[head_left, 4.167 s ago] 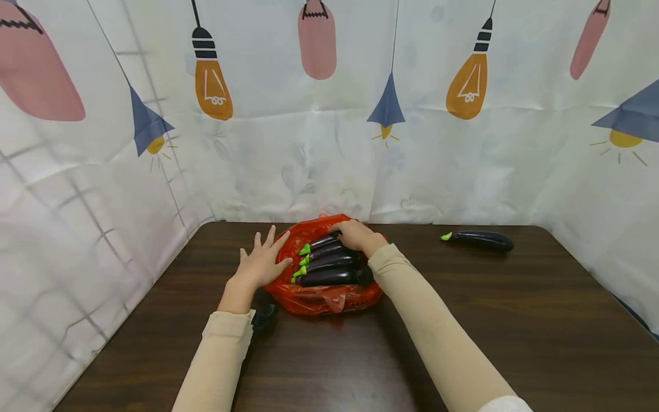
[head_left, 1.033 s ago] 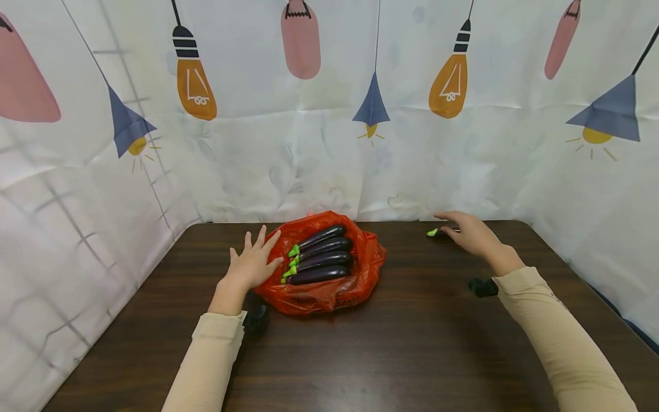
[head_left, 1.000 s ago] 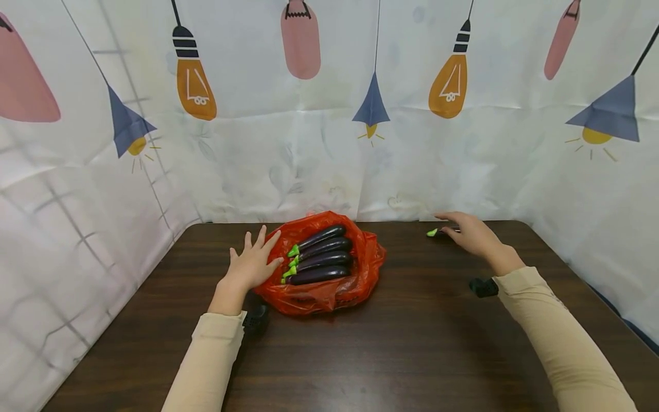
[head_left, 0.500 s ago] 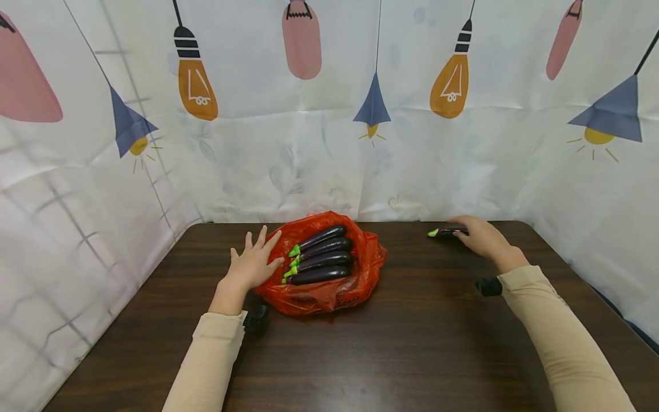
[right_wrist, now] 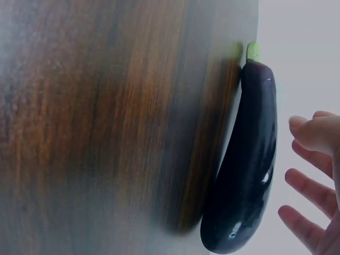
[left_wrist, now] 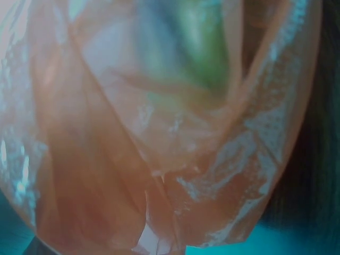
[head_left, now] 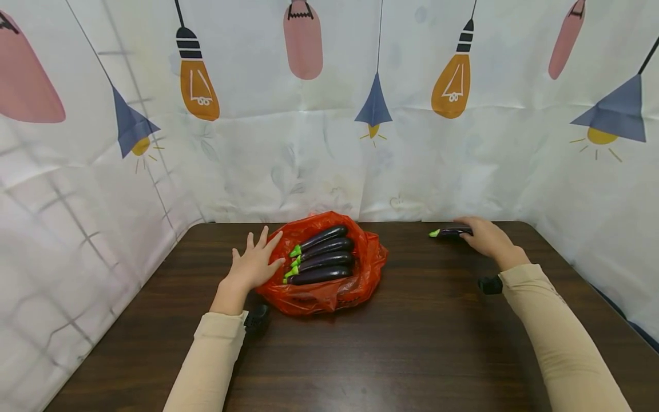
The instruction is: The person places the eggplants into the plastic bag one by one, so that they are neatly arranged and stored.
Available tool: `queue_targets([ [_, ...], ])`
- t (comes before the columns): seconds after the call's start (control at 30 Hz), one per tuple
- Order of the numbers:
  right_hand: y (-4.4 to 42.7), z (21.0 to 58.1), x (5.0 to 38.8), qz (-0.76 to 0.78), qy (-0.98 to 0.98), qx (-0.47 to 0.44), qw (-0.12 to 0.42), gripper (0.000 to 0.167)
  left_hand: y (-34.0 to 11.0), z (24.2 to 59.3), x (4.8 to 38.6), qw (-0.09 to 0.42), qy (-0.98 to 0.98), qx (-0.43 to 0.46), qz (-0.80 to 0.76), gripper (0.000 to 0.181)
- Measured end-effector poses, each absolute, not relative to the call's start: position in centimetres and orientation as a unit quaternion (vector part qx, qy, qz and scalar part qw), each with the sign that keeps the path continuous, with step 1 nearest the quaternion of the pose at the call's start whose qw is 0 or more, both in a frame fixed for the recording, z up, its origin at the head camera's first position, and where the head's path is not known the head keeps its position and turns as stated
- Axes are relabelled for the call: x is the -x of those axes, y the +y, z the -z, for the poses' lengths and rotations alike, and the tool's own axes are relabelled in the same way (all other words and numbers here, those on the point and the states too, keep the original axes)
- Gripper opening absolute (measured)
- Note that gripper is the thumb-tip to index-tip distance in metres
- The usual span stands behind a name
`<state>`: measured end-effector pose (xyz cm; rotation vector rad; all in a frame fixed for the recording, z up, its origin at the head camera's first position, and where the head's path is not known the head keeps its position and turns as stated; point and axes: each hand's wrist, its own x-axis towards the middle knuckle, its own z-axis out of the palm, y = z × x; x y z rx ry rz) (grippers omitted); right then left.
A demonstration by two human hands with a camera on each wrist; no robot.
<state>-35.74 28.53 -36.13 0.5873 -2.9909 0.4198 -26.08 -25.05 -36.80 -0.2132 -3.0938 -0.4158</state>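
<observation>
Several dark purple eggplants (head_left: pixel 322 260) with green stems lie side by side in a red plastic bag (head_left: pixel 309 302) on the table. My left hand (head_left: pixel 252 268), fingers spread, rests at the bag's left rim. The left wrist view is blurred and filled by the bag (left_wrist: pixel 106 175), a green stem (left_wrist: pixel 204 48) showing through it. At the back right, a single eggplant (head_left: pixel 449 232) lies on the table. My right hand (head_left: pixel 486 239) is over its thick end and partly hides it. In the right wrist view the fingers (right_wrist: pixel 313 191) are apart from this eggplant (right_wrist: pixel 244 159).
The dark wood-grain table (head_left: pixel 391 355) reaches back to a white printed curtain (head_left: pixel 329 160), which also hangs along the left and right sides. Small black devices (head_left: pixel 489 285) sit under both wrists.
My right hand has left the eggplants in the bag for the single one at the right. During the last second it shifts slightly right, uncovering more of that eggplant. My left hand stays at the bag.
</observation>
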Motion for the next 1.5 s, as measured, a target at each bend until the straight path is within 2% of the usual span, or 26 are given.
queue_targets([
  [0.27,28.8,36.5,36.0,-0.099,-0.980,-0.169,0.015,0.055,-25.0,36.7,25.9,0.002,-0.988,0.067,0.136,0.074],
  [0.77,29.8,37.0,36.8,-0.095,-0.984,-0.148,-0.011,0.055,-24.9,36.6,26.0,-0.001,-0.989,0.063,0.137,0.074],
  [1.2,29.9,37.4,37.0,-0.081,-0.985,-0.149,-0.004,0.054,-24.9,36.8,25.9,-0.009,-0.988,0.063,0.144,0.076],
  [1.5,29.8,37.2,36.8,-0.074,-0.984,-0.162,0.021,0.053,-24.9,36.4,25.9,-0.006,-0.988,0.062,0.144,0.075],
])
